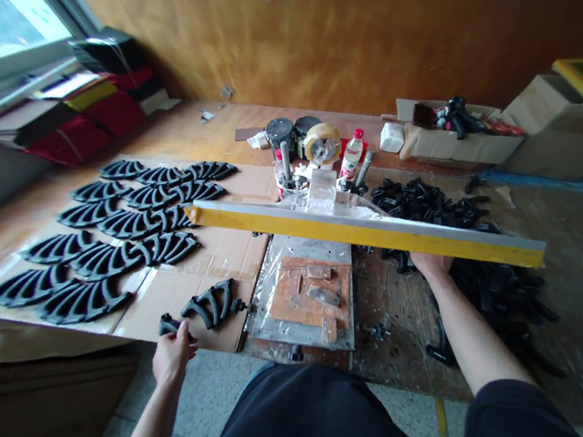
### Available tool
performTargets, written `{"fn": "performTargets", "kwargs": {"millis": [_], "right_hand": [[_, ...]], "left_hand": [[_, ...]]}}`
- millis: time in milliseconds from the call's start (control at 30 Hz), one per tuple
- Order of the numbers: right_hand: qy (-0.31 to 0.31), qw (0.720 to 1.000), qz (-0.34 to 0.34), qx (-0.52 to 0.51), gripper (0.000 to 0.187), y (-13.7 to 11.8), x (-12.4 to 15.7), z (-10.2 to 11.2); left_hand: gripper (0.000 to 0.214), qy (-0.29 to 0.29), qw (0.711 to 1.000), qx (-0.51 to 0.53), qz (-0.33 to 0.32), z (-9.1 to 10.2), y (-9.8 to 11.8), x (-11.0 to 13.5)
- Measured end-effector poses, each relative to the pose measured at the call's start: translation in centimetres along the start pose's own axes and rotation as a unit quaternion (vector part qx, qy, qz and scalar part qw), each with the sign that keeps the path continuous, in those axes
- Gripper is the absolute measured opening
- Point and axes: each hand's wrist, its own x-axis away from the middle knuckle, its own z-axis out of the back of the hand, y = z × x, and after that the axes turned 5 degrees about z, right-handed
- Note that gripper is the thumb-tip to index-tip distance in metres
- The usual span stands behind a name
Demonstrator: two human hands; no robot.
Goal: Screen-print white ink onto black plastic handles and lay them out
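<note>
At the front edge of the cardboard sheet point(230, 250), my left hand point(173, 355) is closed on a black curved plastic part point(168, 325). A short fan of similar parts point(211, 303) lies just beyond it, a little to the right. Longer overlapping rows of parts point(107, 250) cover the cardboard farther left. My right hand point(430, 264) reaches into the pile of loose black parts point(503, 292) on the right. The yellow-edged frame point(370, 235) hides its fingers. In the middle, a wooden block jig point(310, 297) sits on a metal plate point(258, 319) under the frame.
Behind the frame stand dark tins point(280, 136), a tape roll point(322, 143) and a red-capped bottle point(352, 156). A cardboard box point(458, 149) is at the back right. Books and folders point(74, 123) are stacked by the window. The frame spans the table's middle at raised height.
</note>
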Motion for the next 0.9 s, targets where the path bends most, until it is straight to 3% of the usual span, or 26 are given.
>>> {"fn": "performTargets", "kwargs": {"millis": [133, 300, 400, 600, 767, 833, 900], "right_hand": [[0.015, 1.0, 0.022, 0.01, 0.041, -1.3, 3.5, -1.2], [0.037, 0.994, 0.101, -0.027, 0.039, -0.7, 7.6, -1.9], [0.028, 0.996, 0.08, -0.019, 0.037, -0.2, 9.2, -2.1], [-0.023, 1.0, -0.018, 0.01, 0.032, -1.0, 8.6, -1.3], [-0.04, 0.993, -0.088, -0.065, 0.038, -0.6, 7.7, -0.8], [-0.01, 0.992, -0.062, -0.111, 0.04, -1.2, 8.5, -0.6], [0.025, 0.986, 0.029, -0.161, 0.042, -2.9, 10.1, -0.2]], "left_hand": [[0.057, -0.004, 0.991, -0.133, 0.031, -0.5, 0.6, -0.7], [0.062, 0.002, 0.986, -0.168, -0.009, -1.0, 1.9, -1.7], [0.062, 0.0, 0.985, -0.171, -0.026, -0.8, 2.1, -2.5], [0.057, -0.023, 0.983, -0.172, -0.067, 0.3, 2.7, -3.0], [0.054, -0.013, 0.985, -0.163, -0.054, 1.5, 1.6, -1.6], [0.059, 0.019, 0.986, -0.164, -0.036, 1.8, 1.2, -0.9], [0.061, 0.051, 0.986, -0.155, -0.038, 1.9, 1.5, -0.2]]}}
